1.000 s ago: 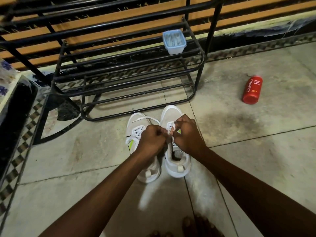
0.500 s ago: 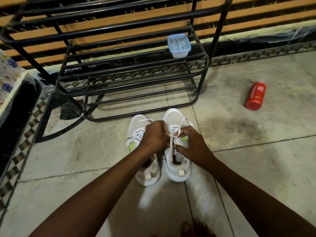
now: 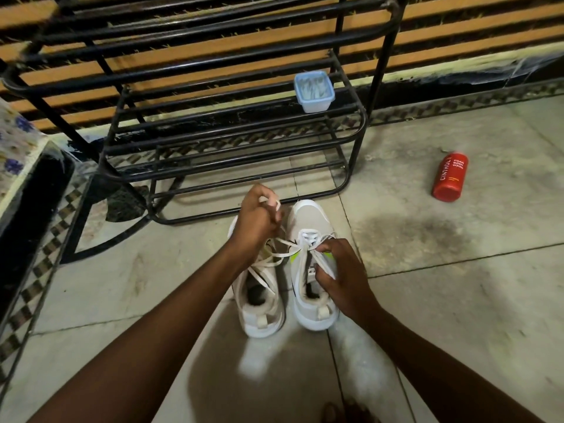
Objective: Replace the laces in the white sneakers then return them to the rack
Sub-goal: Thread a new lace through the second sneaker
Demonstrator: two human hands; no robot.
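Two white sneakers stand side by side on the tiled floor, toes toward the black metal shoe rack (image 3: 357, 126). The right sneaker (image 3: 311, 221) has a yellow-green side mark; the left sneaker (image 3: 262, 312) is partly hidden by my wrist. A white lace (image 3: 282, 254) runs from the right sneaker's eyelets across to my left hand (image 3: 259, 218), which grips it, raised above the left sneaker's toe. My right hand (image 3: 341, 273) pinches the lace at the right sneaker's tongue.
A small blue plastic tub (image 3: 313, 91) sits on the rack's middle shelf. A red body-wash bottle (image 3: 449, 177) lies on the floor at the right. A cloth-covered ledge (image 3: 15, 154) stands at the left. My toes (image 3: 345, 412) show at the bottom edge.
My left hand has moved up and away from the right sneaker, drawing the lace out to the left. My right hand slid down toward the tongue.
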